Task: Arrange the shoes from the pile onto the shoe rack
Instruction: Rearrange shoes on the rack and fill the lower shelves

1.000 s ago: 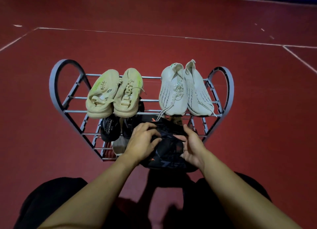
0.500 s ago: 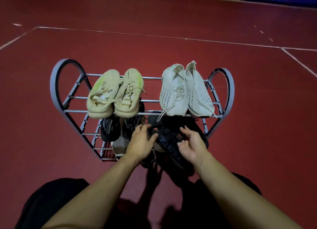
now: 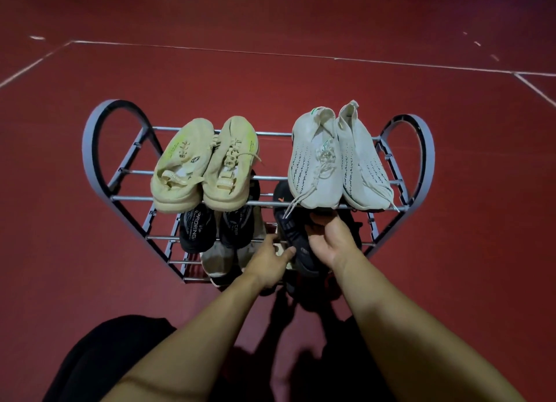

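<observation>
head view: a grey metal shoe rack (image 3: 99, 148) with heart-shaped ends stands on a red floor (image 3: 301, 85) marked with white lines. on the top shelf, toward its left end, sits a pair of tan shoes (image 3: 204, 169); toward its right end, a pair of white knit shoes (image 3: 337, 163), one lace hanging over the front bar. on the middle shelf under the tan pair is a pair of black shoes (image 3: 210, 227) with white lettering. the right hand (image 3: 331, 239) has its fingers (image 3: 323, 218) curled over the top of a dark shoe (image 3: 296, 242) at the right half of the middle shelf (its far end is lost in shadow under the white pair). the left hand (image 3: 267, 260) reaches beside it, fingers loosely extended, thumb touching the dark shoe's side. a pale shoe (image 3: 216, 258) lies on the bottom shelf.
</observation>
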A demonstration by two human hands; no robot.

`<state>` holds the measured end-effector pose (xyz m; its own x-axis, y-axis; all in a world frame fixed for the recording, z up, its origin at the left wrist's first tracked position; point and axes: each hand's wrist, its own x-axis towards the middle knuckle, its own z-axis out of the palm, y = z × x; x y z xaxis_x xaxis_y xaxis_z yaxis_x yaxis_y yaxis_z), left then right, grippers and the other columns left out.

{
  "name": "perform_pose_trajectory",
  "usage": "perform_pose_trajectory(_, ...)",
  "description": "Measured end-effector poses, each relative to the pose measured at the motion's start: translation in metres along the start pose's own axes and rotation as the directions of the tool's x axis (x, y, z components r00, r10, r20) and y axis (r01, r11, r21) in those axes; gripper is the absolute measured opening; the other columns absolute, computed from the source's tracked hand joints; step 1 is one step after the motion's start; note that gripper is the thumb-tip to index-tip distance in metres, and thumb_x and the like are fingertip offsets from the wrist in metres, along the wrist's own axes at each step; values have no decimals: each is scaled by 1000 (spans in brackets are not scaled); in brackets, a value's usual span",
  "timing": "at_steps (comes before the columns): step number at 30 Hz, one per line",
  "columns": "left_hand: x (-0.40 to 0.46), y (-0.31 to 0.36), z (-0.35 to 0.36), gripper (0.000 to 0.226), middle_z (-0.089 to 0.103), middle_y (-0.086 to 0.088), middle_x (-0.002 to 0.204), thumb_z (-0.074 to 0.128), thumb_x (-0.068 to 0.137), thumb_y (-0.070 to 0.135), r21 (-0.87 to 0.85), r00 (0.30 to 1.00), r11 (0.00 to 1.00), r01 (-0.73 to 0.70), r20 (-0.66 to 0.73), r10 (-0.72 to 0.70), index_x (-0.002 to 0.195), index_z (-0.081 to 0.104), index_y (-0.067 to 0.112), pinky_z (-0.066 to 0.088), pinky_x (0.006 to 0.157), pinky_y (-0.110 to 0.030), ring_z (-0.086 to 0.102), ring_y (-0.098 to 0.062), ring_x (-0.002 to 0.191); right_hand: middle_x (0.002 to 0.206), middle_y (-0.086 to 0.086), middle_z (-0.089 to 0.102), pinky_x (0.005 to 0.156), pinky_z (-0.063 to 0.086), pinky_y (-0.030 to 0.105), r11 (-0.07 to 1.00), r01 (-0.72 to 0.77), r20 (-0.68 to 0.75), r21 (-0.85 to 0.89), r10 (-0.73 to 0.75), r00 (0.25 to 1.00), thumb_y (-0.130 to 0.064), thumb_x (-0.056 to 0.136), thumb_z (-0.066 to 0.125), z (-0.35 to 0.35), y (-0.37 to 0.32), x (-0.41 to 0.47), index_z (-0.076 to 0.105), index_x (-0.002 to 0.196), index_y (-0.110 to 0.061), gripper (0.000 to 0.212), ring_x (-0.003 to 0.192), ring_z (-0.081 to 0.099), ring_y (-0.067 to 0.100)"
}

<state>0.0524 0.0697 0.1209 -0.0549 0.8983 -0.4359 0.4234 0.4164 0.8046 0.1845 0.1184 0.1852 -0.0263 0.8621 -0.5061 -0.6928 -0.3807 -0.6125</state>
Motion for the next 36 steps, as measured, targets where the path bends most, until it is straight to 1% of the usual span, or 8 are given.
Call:
perform_pose_trajectory(4,2,-1,12,59,71,-3,98,66,91,44,-182,996,981,71,60,-61,139,44,18,52,82,-30,66,-16,85,109,20,70,70,59,35,982,14,-80,-190,-29,996,15,85,45,-17,-4,5,55,127,1,45,95,69,30)
perform_pose_trajectory(6,4,2,17,60,72,-5,106,69,85,53,-235,993,966,108,63,-95,130,50,18,57,83,-34,70,-19,89,115,19,69,70,59,36,957,43,-98,-286,-74,992,7,89,49,-27,-4,0,56,126,-3,39,97,70,30)
perform_pose_trajectory(10,0,8,29,44,73,-5,85,76,80,47,-395,983,903,170,128,-129,105,63,13,61,70,-43,67,-23,69,90,8,70,54,52,26,888,100,-277,-450,-244,929,-17,94,61,-43,-5,-24,65,105,-6,16,67,66,18)
perform_pose_trajectory(13,-3,4,39,29,72,-9,90,75,88,31,-426,961,867,257,207,-183,106,67,9,56,65,-33,66,-25,72,79,5,68,67,50,28,825,65,-462,-561,-378,803,-29,86,73,-59,-11,-35,69,86,-8,21,71,63,21)
perform_pose_trajectory(18,-4,3,48,20,73,-15,113,69,93,11,-574,959,769,282,201,-201,110,68,1,61,77,-32,71,-27,103,82,7,60,65,52,31,899,-172,-564,-402,-96,820,-34,83,77,-76,-17,-37,58,89,-7,33,71,57,23)
perform_pose_trajectory(27,11,-1,40,23,72,-20,110,69,93,10,-615,972,755,228,94,-217,112,63,0,57,61,-26,73,-27,85,115,21,62,35,48,18,878,-323,-455,-354,140,879,-29,90,70,-83,-17,-10,60,123,-3,44,70,65,19)
perform_pose_trajectory(32,28,15,29,12,71,-5,93,65,94,5,-596,990,796,108,-12,-144,106,64,3,58,60,-27,68,-18,73,93,22,59,57,59,31,947,-250,-387,-200,158,908,-14,92,66,-77,-13,-9,59,111,2,26,74,62,23)
perform_pose_trajectory(36,39,13,28,17,72,-13,109,64,95,6,-498,992,864,70,-55,-112,112,65,4,58,84,-40,69,-23,85,91,23,62,69,61,33,943,-275,-345,-188,199,917,-18,96,61,-78,-12,-2,56,121,5,34,79,64,25)
